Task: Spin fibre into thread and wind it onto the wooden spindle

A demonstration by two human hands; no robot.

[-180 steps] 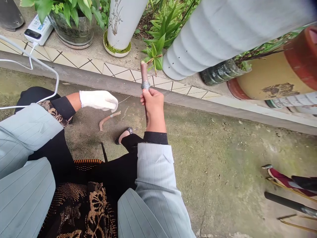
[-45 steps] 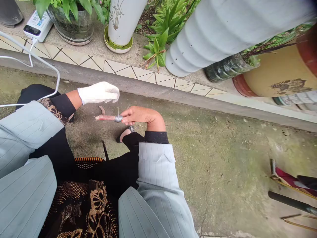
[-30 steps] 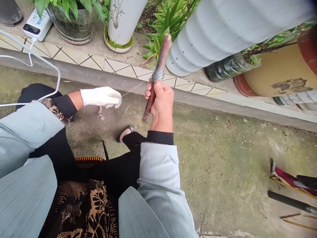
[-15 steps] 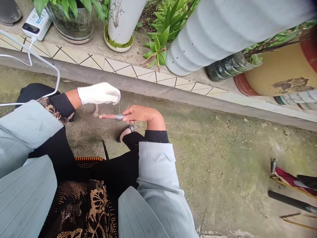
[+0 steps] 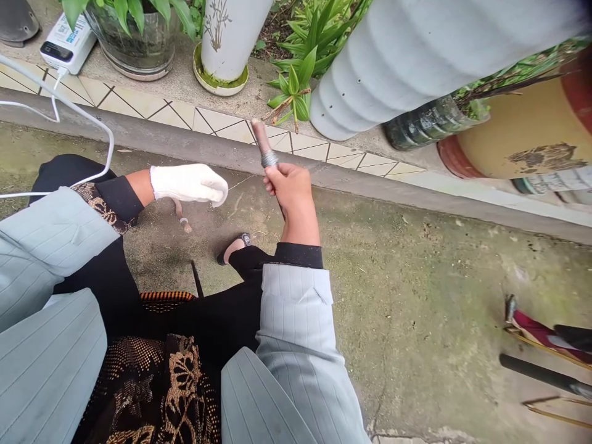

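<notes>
Right hand [image 5: 293,185] first, from out here at my end: I've got it clamped around a brown stick [image 5: 261,137], thumb set close behind the winding. The stick rises out of that fist, tilted slightly left, its far tip showing against the tiled ledge [image 5: 222,125]. Over on the left, my gloved left hand [image 5: 185,183] has its fingers curled together, pinched on the thin strand [image 5: 241,182] as far as I can judge; the exact grip is hidden inside the white glove. The strand runs across the gap toward the stick, and the two hands stand apart.

So where are we? A tight grey coil [image 5: 269,159] sits around the stick just beyond my right fingers, several turns, neatly packed. That much is in place. Past it, the far end is bare wood; the near part is mostly covered by my hand. The strand isn't all on the stick, so I'd call this midway, with no finished end in sight. How much is left inside the glove, I can't tell.

Down on the ground, near the glove, lies a bent stick [image 5: 178,208] with a pale band around it, touched by neither hand.
</notes>
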